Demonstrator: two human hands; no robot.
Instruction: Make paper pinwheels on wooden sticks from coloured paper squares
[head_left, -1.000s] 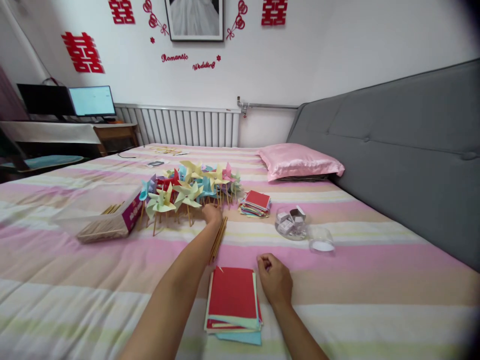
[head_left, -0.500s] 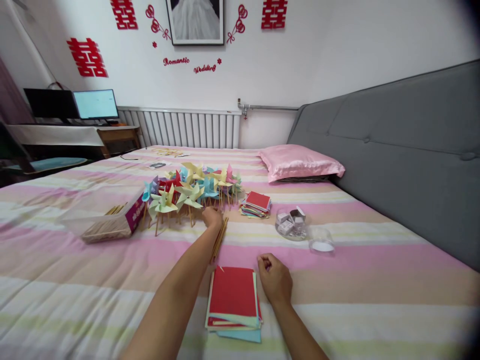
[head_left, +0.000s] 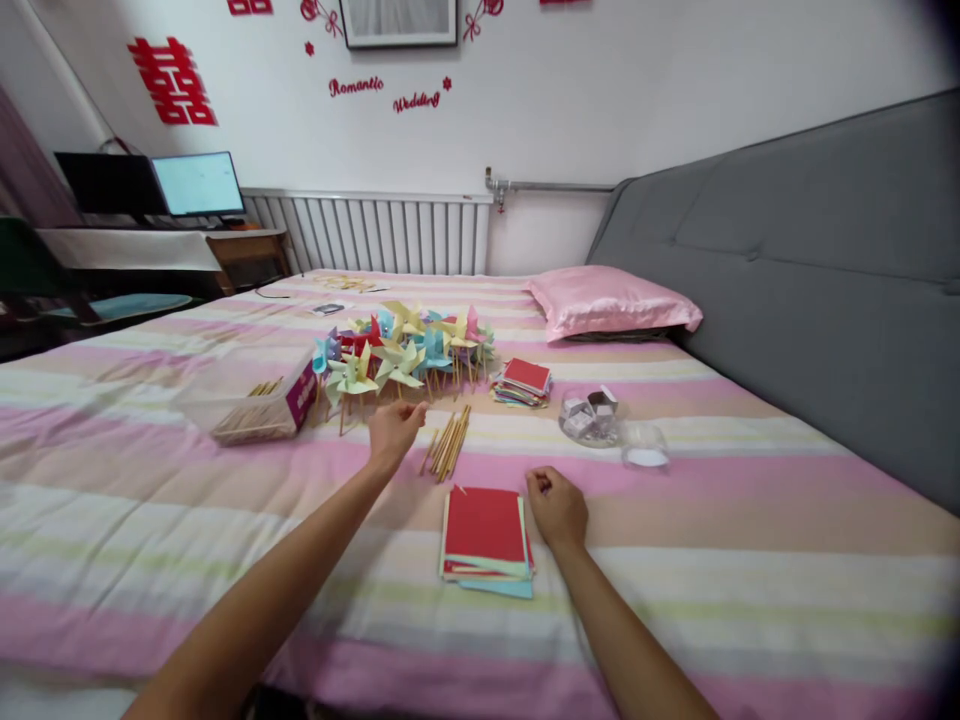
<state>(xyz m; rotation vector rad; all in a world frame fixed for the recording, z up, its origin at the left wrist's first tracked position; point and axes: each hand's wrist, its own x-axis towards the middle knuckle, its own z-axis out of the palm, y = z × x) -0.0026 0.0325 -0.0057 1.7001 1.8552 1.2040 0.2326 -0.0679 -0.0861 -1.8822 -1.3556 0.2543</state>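
Note:
My left hand (head_left: pixel 395 432) hovers just left of a loose bundle of thin wooden sticks (head_left: pixel 448 446), its fingers drawn together with nothing showing between them. Behind it stands a cluster of paper pinwheels (head_left: pixel 401 362) in yellow, green, blue, red and pink on sticks. My right hand (head_left: pixel 559 507) rests on the bedspread with curled fingers, and no object shows in it. Beside it, to the left, lies a stack of square paper sheets (head_left: pixel 486 525), red on top with pale green and blue edges below.
A clear plastic box (head_left: pixel 259 412) of sticks sits at left. Smaller paper squares (head_left: pixel 527 376) are piled beyond the sticks. At right are a clear round container (head_left: pixel 589 420) with small boxes and a clear lid (head_left: pixel 644 447). A pink pillow (head_left: pixel 611 303) lies near the grey headboard (head_left: pixel 825 235).
My left hand has drawn back and left from beside the sticks, which now lie more fanned out. My right hand stays beside the paper stack. The view has tilted downward.

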